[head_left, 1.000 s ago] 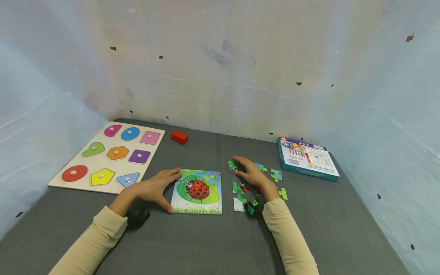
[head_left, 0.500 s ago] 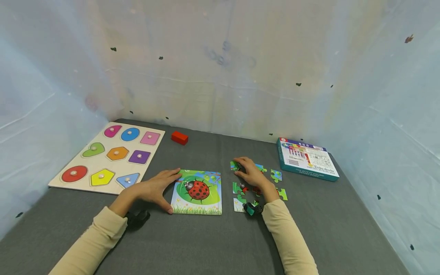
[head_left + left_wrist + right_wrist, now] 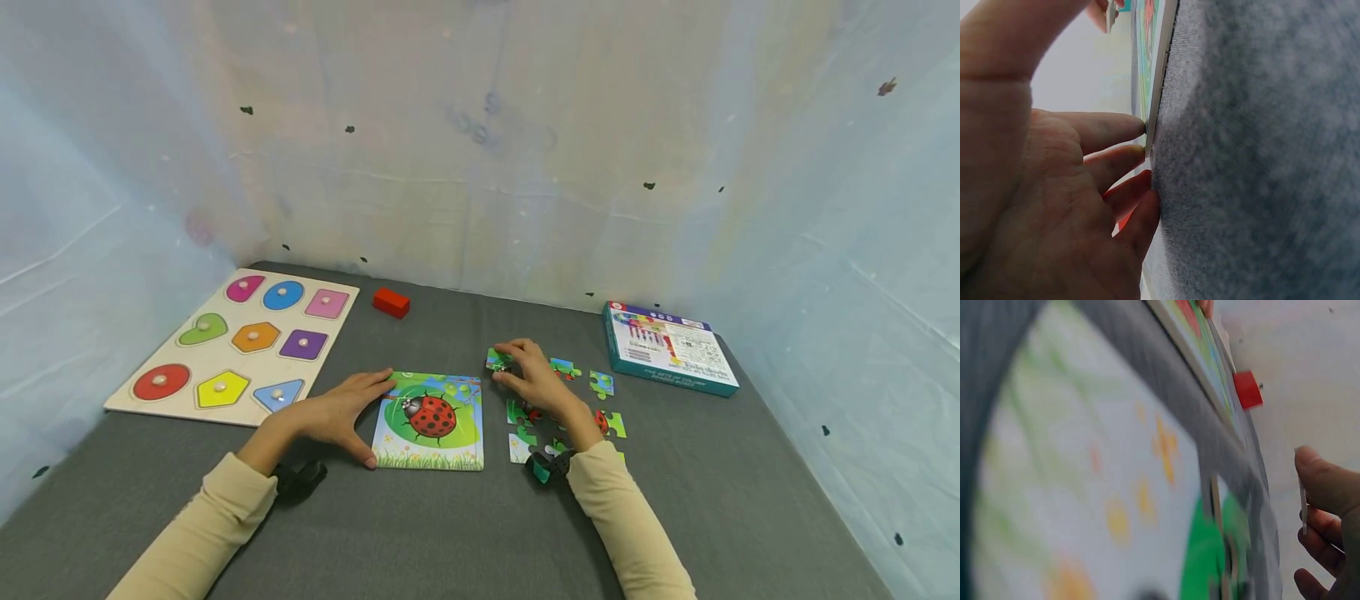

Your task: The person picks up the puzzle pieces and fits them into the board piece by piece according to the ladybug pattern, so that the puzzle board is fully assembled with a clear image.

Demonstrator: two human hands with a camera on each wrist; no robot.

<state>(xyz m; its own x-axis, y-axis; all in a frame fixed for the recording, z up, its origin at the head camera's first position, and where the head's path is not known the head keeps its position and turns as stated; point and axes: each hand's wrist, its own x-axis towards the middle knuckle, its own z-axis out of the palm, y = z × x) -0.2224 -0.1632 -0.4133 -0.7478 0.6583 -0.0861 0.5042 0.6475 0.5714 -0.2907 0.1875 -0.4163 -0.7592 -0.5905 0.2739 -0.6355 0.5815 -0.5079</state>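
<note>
A square ladybug picture puzzle board [image 3: 465, 425] lies flat on the grey table in the head view. My left hand [image 3: 337, 410] rests at its left side, thumb at the near corner and fingertips at the far one. In the left wrist view those fingers [image 3: 1113, 128] are nearly straight against the board's edge. Right of the board, my right hand [image 3: 542, 382] pinches a jigsaw piece [image 3: 497, 359] with green on its face. The right wrist view shows that thin piece edge-on between thumb [image 3: 1316, 472] and fingers, held up off the table.
Several loose jigsaw pieces [image 3: 521, 448] lie under and around my right forearm, partly hidden by it. A wooden shape board with knobs [image 3: 251, 367] lies at the left. A red block [image 3: 392, 302] sits behind, and a flat teal box [image 3: 671, 346] lies at the right.
My right hand has lifted the jigsaw piece and moved left with it, uncovering pieces behind and to the right. My left hand and the ladybug board have stayed put.
</note>
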